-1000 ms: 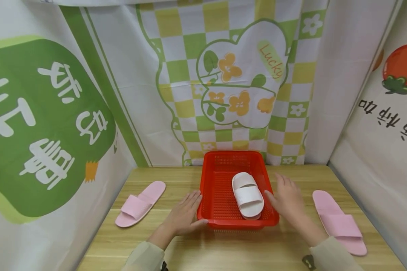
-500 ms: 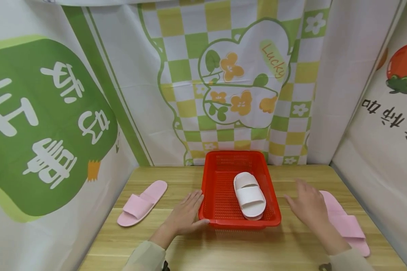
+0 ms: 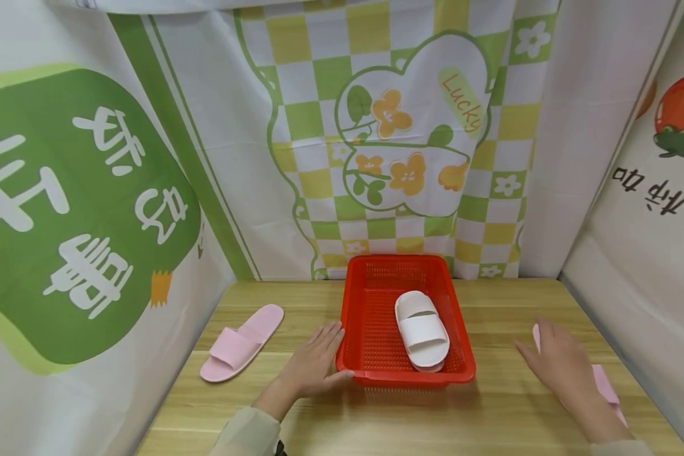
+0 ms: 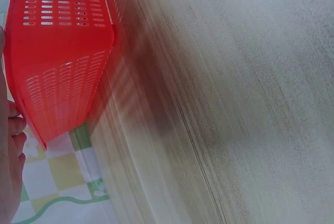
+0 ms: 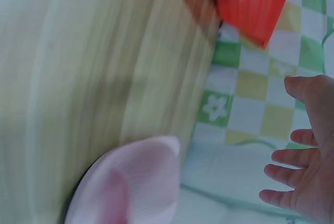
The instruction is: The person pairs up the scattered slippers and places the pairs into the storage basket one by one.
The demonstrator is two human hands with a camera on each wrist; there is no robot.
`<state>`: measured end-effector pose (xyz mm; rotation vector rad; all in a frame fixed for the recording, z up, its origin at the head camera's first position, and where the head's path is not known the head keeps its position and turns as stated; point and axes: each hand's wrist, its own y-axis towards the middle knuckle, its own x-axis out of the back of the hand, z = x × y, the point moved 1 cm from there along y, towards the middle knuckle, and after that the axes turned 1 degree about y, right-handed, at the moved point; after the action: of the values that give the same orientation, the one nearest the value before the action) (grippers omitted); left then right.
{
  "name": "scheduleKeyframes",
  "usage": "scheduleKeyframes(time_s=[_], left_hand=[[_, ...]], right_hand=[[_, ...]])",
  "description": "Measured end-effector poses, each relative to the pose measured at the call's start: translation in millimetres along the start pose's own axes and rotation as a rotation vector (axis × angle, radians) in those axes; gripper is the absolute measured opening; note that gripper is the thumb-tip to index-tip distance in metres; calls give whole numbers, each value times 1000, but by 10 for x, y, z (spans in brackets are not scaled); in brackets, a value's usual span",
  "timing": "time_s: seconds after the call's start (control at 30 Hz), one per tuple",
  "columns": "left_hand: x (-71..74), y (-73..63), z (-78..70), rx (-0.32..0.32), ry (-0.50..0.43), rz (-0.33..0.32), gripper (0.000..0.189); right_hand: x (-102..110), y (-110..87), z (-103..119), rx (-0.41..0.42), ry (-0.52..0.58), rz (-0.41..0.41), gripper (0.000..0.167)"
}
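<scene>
My left hand (image 3: 315,360) rests its straight fingers against the left rim of a red plastic basket (image 3: 360,375), thumb at the near corner. Inside the basket, toward its right side, lies a white slipper (image 3: 422,330), with something pale showing beneath it. My right hand (image 3: 561,367) hovers over a pink slipper (image 3: 604,383) at the right and hides most of it in the head view. In the right wrist view that pink slipper (image 5: 151,182) is apart from the spread fingers, which hold nothing. Another pink slipper (image 3: 240,344) lies left of my left hand.
A wooden table (image 3: 399,424) carries everything. Behind the basket hangs a green and yellow checked curtain (image 3: 399,126). Printed cloth walls close in on the left (image 3: 85,209) and the right (image 3: 650,285).
My right hand has moved from beside the basket's right rim over to the right pink slipper, covering most of it. The left hand has stayed on the basket.
</scene>
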<state>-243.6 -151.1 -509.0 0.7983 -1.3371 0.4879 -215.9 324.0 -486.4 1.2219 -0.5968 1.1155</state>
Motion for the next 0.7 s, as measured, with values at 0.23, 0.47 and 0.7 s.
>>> scheduleKeyframes(time_s=[0.23, 0.47, 0.7], left_hand=[[-15, -21, 17, 5, -13, -12, 88], [46, -82, 109, 29, -56, -53, 83], [112, -147, 264, 87, -84, -108, 79]], right_hand=[[-18, -120, -271, 13, 32, -12, 66], [-17, -207, -412, 1, 21, -5, 65], [-21, -249, -509, -9, 13, 9, 69]])
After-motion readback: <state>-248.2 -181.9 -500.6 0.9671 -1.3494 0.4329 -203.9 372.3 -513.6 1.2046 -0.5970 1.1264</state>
